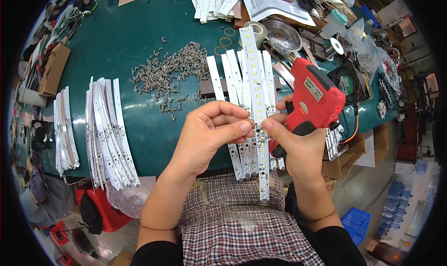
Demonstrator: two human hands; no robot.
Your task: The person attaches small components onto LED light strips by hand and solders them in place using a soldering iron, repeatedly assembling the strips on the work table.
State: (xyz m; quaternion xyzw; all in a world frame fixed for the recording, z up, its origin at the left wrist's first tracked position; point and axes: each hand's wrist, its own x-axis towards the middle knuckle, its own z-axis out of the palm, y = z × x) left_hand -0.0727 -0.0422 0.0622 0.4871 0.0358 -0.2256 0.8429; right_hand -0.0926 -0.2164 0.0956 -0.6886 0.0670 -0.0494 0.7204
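A long white LED strip board [255, 86] with yellow LEDs stands nearly lengthwise before me, over other strips on the bench. My right hand [298, 142] is wrapped round a red and black gun-shaped tool [313, 98], its metal nozzle pointing up and left. The right thumb also presses on the strip's middle, by its small dark components. My left hand [212, 131] is closed in a pinch at the strip's left edge; what lies between thumb and fingers is hidden. Beneath the held board, several similar LED strips [217, 79] rest across a dark bar [208, 88].
Small metallic parts [174, 72] lie heaped on the green bench [111, 37]. Strip bundles [104, 131] overhang the near left edge, with more strips [212, 3] at the back. A tape roll [257, 31], metal dish [281, 35] and black fan [349, 82] crowd the right.
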